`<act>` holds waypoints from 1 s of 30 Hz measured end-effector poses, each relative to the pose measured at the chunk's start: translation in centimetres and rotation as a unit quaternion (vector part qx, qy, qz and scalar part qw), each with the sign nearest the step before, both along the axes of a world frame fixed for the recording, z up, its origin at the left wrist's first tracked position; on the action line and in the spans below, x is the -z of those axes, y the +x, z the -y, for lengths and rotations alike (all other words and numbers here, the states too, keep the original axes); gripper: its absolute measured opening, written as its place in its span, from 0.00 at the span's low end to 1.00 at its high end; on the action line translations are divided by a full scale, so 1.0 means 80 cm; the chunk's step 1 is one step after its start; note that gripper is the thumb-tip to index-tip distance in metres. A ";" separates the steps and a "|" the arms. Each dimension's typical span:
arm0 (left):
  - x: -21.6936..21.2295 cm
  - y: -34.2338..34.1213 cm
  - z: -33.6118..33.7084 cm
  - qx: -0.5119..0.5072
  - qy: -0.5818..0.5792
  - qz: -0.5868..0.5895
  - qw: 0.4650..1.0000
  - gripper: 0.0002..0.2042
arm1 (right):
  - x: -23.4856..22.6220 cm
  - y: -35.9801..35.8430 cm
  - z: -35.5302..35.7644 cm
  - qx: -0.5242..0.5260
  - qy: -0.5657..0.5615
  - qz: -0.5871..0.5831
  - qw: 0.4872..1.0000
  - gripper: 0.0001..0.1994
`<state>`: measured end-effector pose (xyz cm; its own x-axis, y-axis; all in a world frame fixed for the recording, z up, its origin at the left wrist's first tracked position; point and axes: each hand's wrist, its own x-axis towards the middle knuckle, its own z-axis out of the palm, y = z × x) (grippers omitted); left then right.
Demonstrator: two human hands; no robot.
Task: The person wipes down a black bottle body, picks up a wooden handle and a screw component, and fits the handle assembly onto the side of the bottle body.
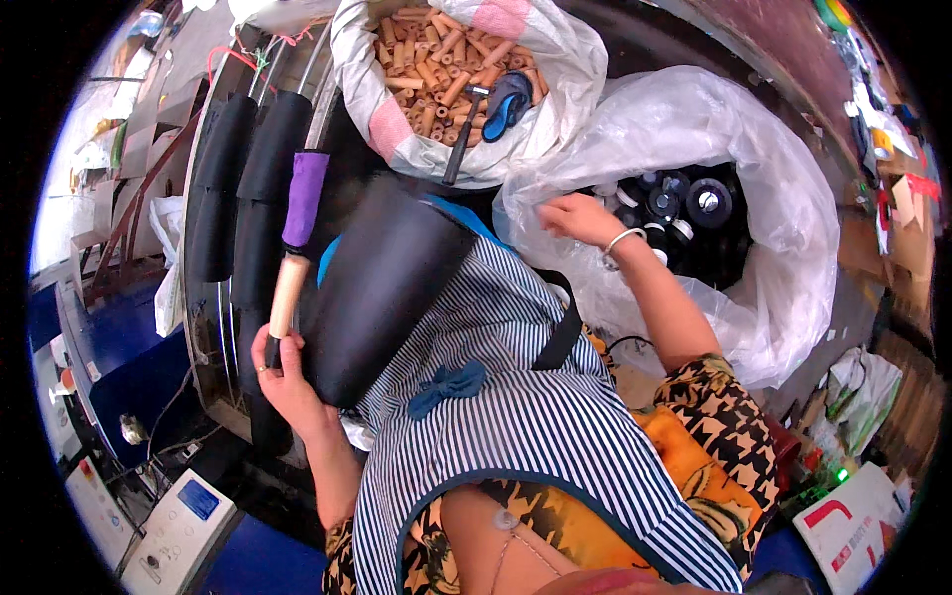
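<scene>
My left hand (293, 382) is closed round the lower end of a pale wooden tube (288, 296), where a short black end piece (273, 352) shows between the fingers. Above the tube, in line with it, is a purple sleeve (304, 196) with a black lower edge, and a metal rod (322, 94) runs up beyond it. My right hand (582, 220) hovers by the near-left rim of a clear plastic bag (783, 208) filled with black and white round caps (707, 201). Its fingers are bent together; anything between them is hidden.
A white woven sack (362, 59) holds many wooden tubes (431, 74), with a hammer (461, 139) and a blue-black glove (508, 104) on top. Black foam-like cylinders (273, 149) sit on rods at left. A large black curved pad (392, 288) covers my lap.
</scene>
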<state>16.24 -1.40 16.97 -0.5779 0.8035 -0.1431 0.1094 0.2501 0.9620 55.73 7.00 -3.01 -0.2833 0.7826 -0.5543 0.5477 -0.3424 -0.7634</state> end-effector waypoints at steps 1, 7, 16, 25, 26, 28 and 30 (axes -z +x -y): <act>0.012 -0.018 0.008 -0.017 -0.036 0.120 0.992 0.14 | 0.047 0.035 0.007 -0.016 -0.031 0.069 0.997 0.17; 0.062 -0.010 0.069 -0.114 -0.134 0.495 0.851 0.20 | 0.191 0.137 0.000 0.547 -0.269 -0.031 0.792 0.16; 0.051 0.008 0.060 -0.034 -0.091 0.569 0.817 0.08 | 0.288 0.158 -0.043 0.692 -0.214 -0.226 0.652 0.15; 0.043 0.034 0.031 -0.005 -0.070 0.582 0.810 0.07 | 0.042 0.217 0.016 -0.015 0.139 0.433 0.891 0.12; 0.042 0.041 0.025 0.000 -0.070 0.567 0.821 0.07 | 0.012 0.211 0.013 -0.052 0.166 0.413 0.894 0.11; 0.049 0.049 0.012 0.045 -0.040 0.594 0.802 0.07 | -0.054 0.186 0.008 -0.119 0.216 0.335 0.909 0.10; 0.042 0.059 0.000 0.034 -0.024 0.584 0.811 0.07 | -0.151 0.114 -0.007 -0.073 0.129 0.149 0.978 0.07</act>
<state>20.97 -1.43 13.58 0.0207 0.8051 -0.5928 -0.8537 0.3228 0.4086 64.82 7.56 9.06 -0.2580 0.8711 -0.4179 0.7872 -0.0613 -0.6137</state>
